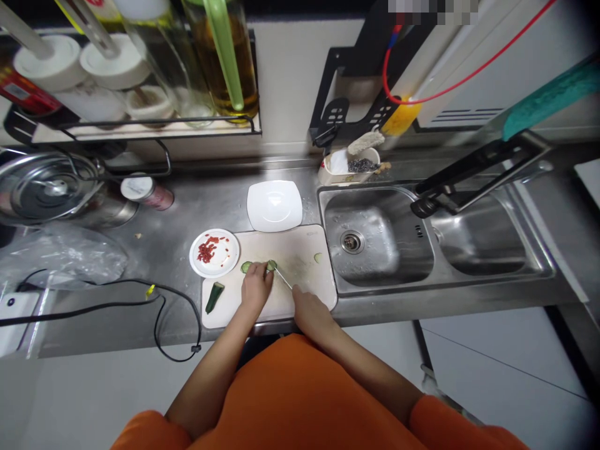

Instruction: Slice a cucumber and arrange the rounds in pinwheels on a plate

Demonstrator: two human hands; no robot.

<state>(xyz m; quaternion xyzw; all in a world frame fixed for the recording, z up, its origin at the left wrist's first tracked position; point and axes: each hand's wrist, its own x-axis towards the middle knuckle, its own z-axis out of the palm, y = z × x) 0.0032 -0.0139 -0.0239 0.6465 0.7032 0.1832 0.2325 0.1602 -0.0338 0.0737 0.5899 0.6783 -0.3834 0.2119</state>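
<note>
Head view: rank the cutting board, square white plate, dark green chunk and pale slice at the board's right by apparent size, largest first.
1. Cutting board
2. Square white plate
3. Dark green chunk
4. Pale slice

- Vegetable piece (214, 298): dark green skin, paler end
- Loose slice (318, 257): pale green
- Cutting board (302, 250): cream
- Square plate (274, 207): plain white
- Round plate (216, 270): white
- Chopped bits (205, 252): red
- Shirt (295, 394): solid orange
- Sink (394, 250): silver-grey
- Cord (94, 310): black, with a yellow tag (150, 290)
- Looped cable (422, 101): red
</note>
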